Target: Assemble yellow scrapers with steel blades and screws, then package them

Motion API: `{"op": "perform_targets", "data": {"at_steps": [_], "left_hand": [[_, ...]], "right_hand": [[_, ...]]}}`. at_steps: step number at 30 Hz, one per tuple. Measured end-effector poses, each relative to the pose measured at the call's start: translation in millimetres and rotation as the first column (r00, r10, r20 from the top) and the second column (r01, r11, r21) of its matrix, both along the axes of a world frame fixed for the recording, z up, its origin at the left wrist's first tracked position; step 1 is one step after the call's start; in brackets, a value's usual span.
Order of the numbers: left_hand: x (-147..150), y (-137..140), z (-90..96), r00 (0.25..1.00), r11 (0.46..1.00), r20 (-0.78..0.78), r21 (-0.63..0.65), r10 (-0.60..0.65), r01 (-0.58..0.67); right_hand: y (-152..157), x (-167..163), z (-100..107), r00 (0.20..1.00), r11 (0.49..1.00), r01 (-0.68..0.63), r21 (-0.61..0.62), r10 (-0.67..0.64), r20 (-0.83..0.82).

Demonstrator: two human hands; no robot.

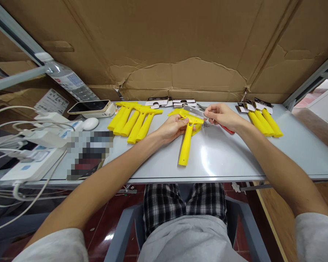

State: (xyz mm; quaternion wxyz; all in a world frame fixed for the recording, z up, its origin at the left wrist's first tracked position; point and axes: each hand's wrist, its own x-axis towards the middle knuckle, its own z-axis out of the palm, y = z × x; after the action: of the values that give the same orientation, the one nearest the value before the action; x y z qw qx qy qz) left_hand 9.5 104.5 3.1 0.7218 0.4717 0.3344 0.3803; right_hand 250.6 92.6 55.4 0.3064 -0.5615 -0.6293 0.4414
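My left hand is closed around the head of a yellow T-shaped plastic handle, whose grip points toward me. In my right hand, thumb and fingers pinch the end of a flat metal blade. The blade lies along the top of the yellow head; whether it is seated there I cannot tell. Other yellow plastic pieces show behind the handle. Below my right fingers is a small pile of metal bits, too small to name. A tool with a red handle is partly hidden by my right wrist.
Several yellow T-shaped handles lie in a row at left. At right are 3 yellow handles with cards. Black-and-white cards line the back. A phone, bottle and cabled power strip stand left; cardboard walls the back.
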Motion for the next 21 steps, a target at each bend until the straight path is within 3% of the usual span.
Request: {"op": "perform_targets", "data": {"at_steps": [4, 16, 21], "left_hand": [[-2, 0, -2.1, 0.999, 0.999, 0.012, 0.022, -0.035, 0.035], [-2, 3, -12.1, 0.995, 0.996, 0.07, 0.058, -0.069, 0.064], [-2, 2, -11.4, 0.997, 0.998, 0.061, 0.053, -0.045, 0.042]], "right_hand": [[-3, -7, 3, 0.999, 0.999, 0.036, -0.035, -0.036, -0.02], [8, -9, -17, 0.984, 0.997, 0.03, -0.066, -0.041, -0.172], [10, -4, -18, 0.971, 0.999, 0.027, 0.029, -0.02, -0.236]]}}
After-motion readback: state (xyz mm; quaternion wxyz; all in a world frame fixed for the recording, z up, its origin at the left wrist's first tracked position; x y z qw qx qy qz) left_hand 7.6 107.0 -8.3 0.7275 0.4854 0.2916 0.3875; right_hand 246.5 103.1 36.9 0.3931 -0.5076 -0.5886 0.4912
